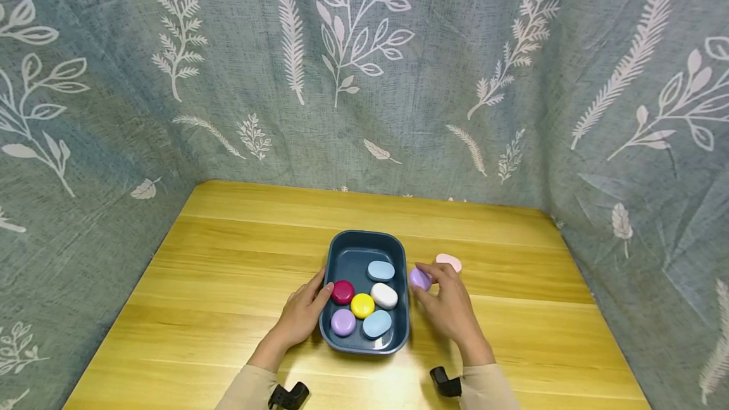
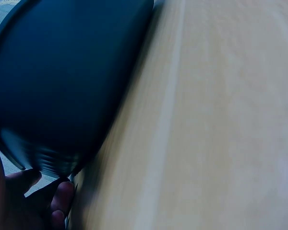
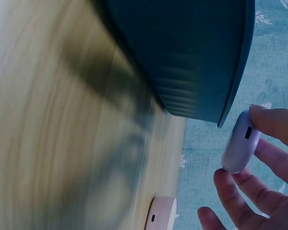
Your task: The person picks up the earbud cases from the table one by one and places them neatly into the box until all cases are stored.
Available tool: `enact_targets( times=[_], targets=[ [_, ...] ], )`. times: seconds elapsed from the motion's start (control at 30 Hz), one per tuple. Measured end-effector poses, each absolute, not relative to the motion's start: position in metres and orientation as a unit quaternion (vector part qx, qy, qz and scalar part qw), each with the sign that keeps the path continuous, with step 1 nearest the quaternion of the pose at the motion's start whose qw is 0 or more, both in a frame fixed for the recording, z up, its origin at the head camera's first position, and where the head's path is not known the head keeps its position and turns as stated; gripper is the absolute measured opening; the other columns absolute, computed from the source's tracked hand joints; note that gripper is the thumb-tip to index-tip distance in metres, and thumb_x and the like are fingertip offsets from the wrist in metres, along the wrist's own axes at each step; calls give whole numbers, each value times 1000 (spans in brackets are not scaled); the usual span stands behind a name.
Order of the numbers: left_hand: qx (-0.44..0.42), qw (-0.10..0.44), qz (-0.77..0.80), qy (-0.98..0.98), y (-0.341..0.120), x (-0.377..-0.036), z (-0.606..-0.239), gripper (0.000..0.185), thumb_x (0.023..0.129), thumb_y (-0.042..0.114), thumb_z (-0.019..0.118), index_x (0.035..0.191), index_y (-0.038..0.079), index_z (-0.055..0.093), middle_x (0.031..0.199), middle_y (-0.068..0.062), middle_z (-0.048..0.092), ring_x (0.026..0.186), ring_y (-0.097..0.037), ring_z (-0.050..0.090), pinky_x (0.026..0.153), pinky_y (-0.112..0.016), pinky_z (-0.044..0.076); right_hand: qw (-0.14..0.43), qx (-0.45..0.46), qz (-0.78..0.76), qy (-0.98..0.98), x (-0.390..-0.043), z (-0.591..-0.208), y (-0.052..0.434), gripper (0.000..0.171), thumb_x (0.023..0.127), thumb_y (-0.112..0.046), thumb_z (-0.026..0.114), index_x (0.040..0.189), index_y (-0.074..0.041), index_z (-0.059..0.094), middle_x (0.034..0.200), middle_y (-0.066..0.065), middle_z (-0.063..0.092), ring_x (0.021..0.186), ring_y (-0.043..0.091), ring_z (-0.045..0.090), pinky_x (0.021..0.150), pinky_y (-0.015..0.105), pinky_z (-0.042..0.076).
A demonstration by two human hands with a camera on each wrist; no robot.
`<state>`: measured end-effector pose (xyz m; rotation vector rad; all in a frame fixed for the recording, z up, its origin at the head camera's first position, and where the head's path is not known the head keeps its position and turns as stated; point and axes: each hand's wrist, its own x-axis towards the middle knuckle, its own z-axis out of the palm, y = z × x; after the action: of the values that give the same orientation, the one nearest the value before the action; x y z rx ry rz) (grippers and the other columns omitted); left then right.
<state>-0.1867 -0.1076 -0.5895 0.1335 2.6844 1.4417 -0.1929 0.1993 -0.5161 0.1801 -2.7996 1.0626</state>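
Note:
A dark blue tray (image 1: 364, 245) sits on the wooden table and holds several small rounded cases: red (image 1: 342, 291), yellow (image 1: 362, 305), white (image 1: 384, 295), purple (image 1: 343, 322) and two light blue ones (image 1: 381, 270). My left hand (image 1: 304, 312) rests against the tray's left wall (image 2: 62, 86), thumb at the rim. My right hand (image 1: 447, 299) pinches a lilac case (image 1: 420, 279) just right of the tray; in the right wrist view the lilac case (image 3: 239, 143) sits between thumb and fingers beside the tray wall (image 3: 197, 57). A pink case (image 1: 448, 262) lies on the table behind that hand.
The pink case (image 3: 161, 215) lies near the table's far edge in the right wrist view. A leaf-patterned grey-green curtain (image 1: 364, 68) closes off the back and both sides of the wooden table (image 1: 228, 258).

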Motion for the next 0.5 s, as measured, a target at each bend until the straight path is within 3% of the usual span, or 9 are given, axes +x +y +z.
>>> enact_targets(
  times=[0.3,0.5],
  targets=[
    [43,43,472,880,-108,-187,-590,64,109,54,41,162,19,38,154,-13,56,142,-34,50,117,-62,30,79,73,362,-926,-193,-515,190,45,87,-15,84,130,-8,73,119,9,65,101,23,61,89,40,47],
    [43,43,471,880,-107,-187,-589,64,109,54,41,162,20,38,154,-12,56,142,-34,50,117,-62,30,85,85,369,-921,-192,-515,186,45,87,-15,85,130,-10,73,120,8,66,110,27,63,96,45,49]
  ],
)
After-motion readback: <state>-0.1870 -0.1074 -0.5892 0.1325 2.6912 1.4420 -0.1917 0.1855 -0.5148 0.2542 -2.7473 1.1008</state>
